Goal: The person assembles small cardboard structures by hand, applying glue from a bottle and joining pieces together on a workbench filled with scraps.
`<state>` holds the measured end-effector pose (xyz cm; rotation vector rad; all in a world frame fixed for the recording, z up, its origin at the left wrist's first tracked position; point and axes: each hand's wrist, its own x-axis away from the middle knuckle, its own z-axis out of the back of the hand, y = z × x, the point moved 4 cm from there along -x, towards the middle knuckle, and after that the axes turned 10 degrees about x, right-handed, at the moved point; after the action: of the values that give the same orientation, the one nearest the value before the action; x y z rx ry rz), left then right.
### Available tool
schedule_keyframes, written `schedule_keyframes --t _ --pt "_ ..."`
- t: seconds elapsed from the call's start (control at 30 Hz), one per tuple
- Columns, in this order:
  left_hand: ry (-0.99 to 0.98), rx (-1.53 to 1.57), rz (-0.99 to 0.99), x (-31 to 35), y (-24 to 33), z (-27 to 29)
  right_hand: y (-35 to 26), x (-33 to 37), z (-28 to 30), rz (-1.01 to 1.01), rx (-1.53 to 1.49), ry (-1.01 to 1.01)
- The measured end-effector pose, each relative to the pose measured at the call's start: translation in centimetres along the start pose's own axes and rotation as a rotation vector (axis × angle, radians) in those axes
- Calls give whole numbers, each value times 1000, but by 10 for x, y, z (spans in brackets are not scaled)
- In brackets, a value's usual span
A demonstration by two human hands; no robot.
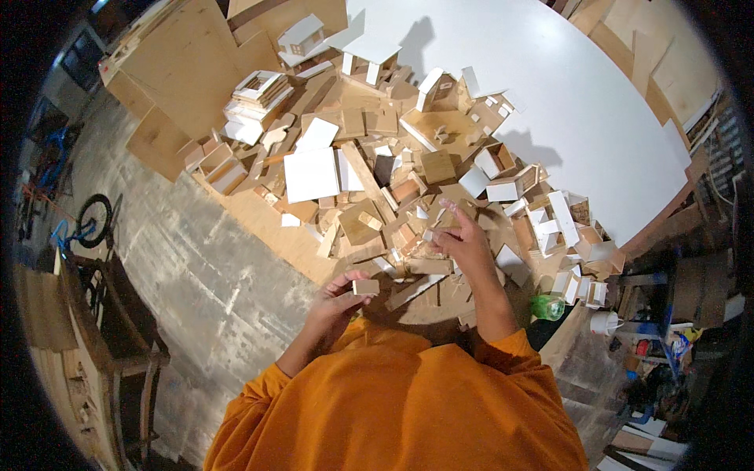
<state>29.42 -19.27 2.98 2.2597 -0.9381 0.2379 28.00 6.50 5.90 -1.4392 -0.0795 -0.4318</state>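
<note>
A small rectangular wooden block (365,287) is gripped between the thumb and fingers of my left hand (330,304), just off the near edge of the pile. My right hand (469,245) reaches over the heap of wood scraps (412,239), its index finger stretched out and apart from the lower fingertips. At those lower fingertips is a small whitish piece (428,235); whether they touch it I cannot tell. A square wooden block (360,223) and a white square panel (311,176) lie beyond my left hand.
Small model houses (371,53) stand at the back, and more white box-like models (554,222) on the right. A large white board (581,94) covers the far right. Brown panels (177,71) lean at left. A green plastic container (547,307) sits right of my forearm.
</note>
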Motion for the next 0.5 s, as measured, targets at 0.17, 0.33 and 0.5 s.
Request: schedule_keyframes --t 0.17,0.33,0.5 --pt "-89 -50 2 -11 -4 4 -30 36 -25 13 -9 -165" --pt "-105 -76 -35 -7 -1 -11 -28 53 -44 52 12 -330" --pt "-57 -113 -90 -2 -5 -11 -23 54 -54 47 98 -309"
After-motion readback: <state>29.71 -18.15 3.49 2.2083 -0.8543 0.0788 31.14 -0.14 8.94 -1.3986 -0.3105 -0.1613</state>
